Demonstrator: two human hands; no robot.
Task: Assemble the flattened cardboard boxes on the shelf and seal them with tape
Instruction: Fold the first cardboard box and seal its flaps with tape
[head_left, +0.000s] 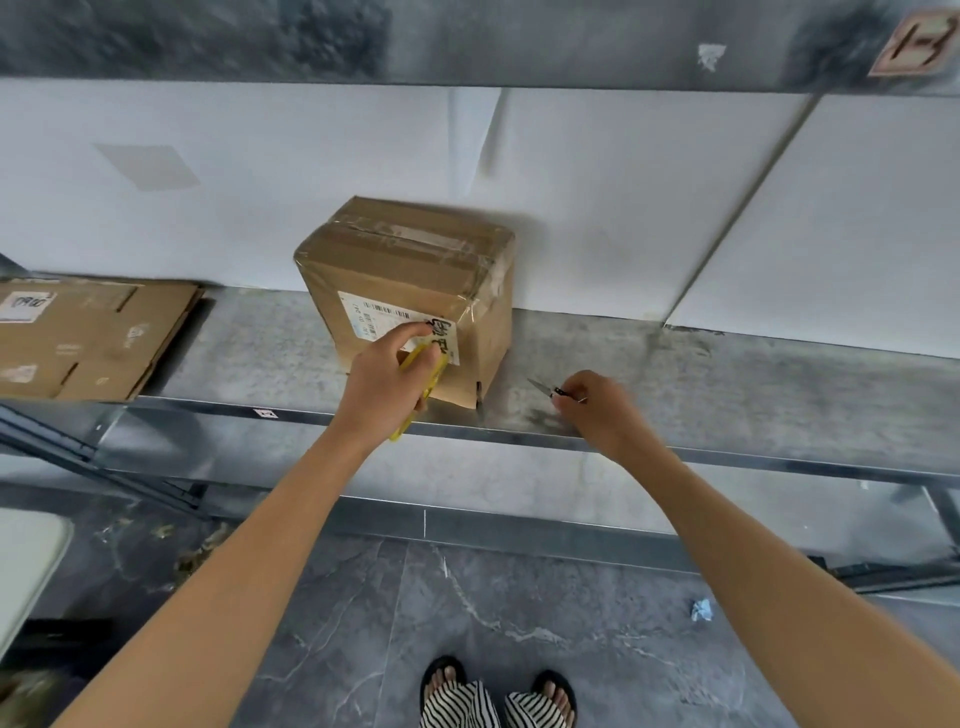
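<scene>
In the head view we see the taped box (410, 260) at frame centre on the shelf (727, 374), with flat cardboard (88, 338) at far left. The left hand (384, 374) curls round a yellow object (401, 432) against the box's front. The right hand (592, 410), just right of it, pinches a small blade (543, 387).

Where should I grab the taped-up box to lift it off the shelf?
Hold the box by its two side faces, coming from the front. It stands upright with flat sides, the wall is close behind it, and the shelf is open toward you.
</scene>
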